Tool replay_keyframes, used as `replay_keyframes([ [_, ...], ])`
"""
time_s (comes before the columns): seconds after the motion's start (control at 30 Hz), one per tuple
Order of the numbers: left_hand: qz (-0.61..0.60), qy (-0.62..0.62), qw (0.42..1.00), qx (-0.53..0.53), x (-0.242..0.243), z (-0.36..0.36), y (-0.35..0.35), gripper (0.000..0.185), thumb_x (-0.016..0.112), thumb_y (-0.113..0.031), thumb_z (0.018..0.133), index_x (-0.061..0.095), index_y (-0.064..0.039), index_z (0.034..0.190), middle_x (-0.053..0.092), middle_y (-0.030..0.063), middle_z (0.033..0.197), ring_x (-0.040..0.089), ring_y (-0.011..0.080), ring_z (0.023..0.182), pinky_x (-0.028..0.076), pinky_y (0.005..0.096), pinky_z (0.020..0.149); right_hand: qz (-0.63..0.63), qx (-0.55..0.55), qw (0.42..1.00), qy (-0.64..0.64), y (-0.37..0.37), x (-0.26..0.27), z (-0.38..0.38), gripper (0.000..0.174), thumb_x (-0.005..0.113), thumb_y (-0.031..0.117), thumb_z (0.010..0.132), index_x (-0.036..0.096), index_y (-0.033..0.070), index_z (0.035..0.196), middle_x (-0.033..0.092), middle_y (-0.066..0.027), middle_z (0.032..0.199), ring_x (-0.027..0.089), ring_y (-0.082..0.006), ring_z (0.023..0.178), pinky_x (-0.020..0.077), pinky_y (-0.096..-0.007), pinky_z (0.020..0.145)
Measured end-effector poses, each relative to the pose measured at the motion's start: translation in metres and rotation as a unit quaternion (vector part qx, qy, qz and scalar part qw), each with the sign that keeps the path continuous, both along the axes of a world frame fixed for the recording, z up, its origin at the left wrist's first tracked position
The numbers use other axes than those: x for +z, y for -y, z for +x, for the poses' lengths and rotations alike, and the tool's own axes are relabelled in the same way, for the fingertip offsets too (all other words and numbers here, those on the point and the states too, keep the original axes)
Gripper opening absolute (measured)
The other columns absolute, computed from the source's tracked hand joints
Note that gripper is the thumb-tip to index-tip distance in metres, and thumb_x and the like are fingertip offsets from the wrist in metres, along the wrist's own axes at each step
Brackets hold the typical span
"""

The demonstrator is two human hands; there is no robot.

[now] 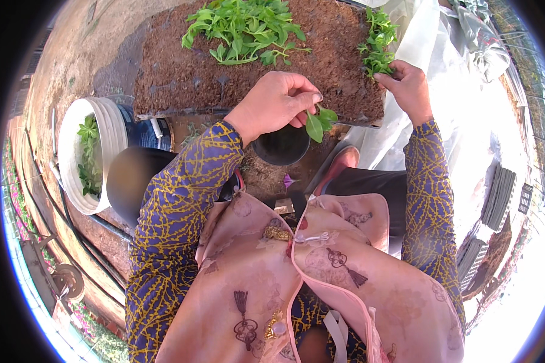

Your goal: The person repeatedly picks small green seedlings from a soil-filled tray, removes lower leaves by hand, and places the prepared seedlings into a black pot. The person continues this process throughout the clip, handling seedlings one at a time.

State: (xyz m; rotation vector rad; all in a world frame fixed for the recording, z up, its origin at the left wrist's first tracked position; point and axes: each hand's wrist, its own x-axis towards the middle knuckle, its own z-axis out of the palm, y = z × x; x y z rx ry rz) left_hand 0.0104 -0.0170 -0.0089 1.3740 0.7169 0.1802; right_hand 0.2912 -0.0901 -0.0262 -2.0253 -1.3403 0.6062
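Note:
My left hand (277,102) pinches a small leafy green cutting (317,126) between thumb and fingers, its leaves pointing down and to the right. Below this hand stands a round black pot (280,149), partly hidden by it. At the right edge of a soil-filled tray (177,86), my right hand (408,88) has thumb and forefinger closed on the near end of a row of green cuttings (376,41). A larger heap of leafy cuttings (245,31) lies on the brown soil toward the far side.
A white bucket (116,136) with green cuttings inside lies on its side at left, beside a blue container (141,127). Translucent plastic sheeting (418,59) spreads at right, near stacked black trays (499,197). A purple flower (288,181) lies between my feet. Black hoses (86,249) run along the left ground.

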Motion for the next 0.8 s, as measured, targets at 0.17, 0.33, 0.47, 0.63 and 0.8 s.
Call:
replay_keyframes([
  [0.17,-0.177,0.104,0.976,0.07,-0.005,0.0,0.001,0.023,0.055,-0.014,0.094,0.06,0.0,0.112,0.063,0.0054,0.098,0.062,0.0122,0.083,0.054,0.0265,0.077,-0.045,0.004,0.982,0.181,-0.004,-0.009,-0.008,0.03,0.079,0.02,0.068,0.067,0.004,0.09,0.066,-0.0083,0.081,0.061,-0.0206,0.069,0.0488,-0.0323,0.064],
  [0.33,-0.251,0.178,0.944,0.124,-0.008,0.002,0.004,0.027,0.054,-0.001,0.091,0.053,0.005,0.118,0.061,0.0109,0.109,0.062,0.0206,0.099,0.053,0.033,0.091,-0.036,0.008,0.956,0.29,-0.003,0.018,-0.032,0.039,0.079,0.019,0.071,0.064,0.008,0.105,0.063,-0.0077,0.104,0.062,-0.0212,0.09,0.0503,-0.033,0.076],
  [0.47,-0.269,0.194,0.935,0.128,-0.007,0.004,0.008,0.029,0.057,-0.001,0.09,0.052,0.004,0.118,0.061,0.0119,0.109,0.062,0.02,0.099,0.053,0.0328,0.092,0.109,0.124,0.981,-0.106,0.012,0.038,-0.057,0.066,0.083,0.016,0.068,0.05,0.009,0.126,0.057,-0.0073,0.118,0.057,-0.022,0.108,0.0496,-0.035,0.088],
  [0.63,-0.299,0.211,0.918,0.155,-0.007,0.009,0.016,0.032,0.059,-0.003,0.089,0.052,0.0,0.12,0.064,0.0111,0.104,0.064,0.0197,0.094,0.054,0.0324,0.085,0.088,0.199,0.949,-0.226,0.02,0.036,-0.092,0.095,0.088,0.013,0.06,0.032,0.008,0.138,0.047,-0.0079,0.131,0.051,-0.0241,0.117,0.0479,-0.036,0.095],
  [0.8,-0.342,0.229,0.883,0.225,-0.012,0.011,0.024,0.035,0.059,-0.002,0.089,0.05,-0.003,0.122,0.066,0.0097,0.097,0.065,0.02,0.09,0.053,0.03,0.076,0.22,0.213,0.952,0.023,0.025,0.037,-0.114,0.054,0.081,0.002,0.062,0.059,0.01,0.111,0.054,-0.0085,0.111,0.061,-0.0222,0.098,0.058,-0.0304,0.074],
])
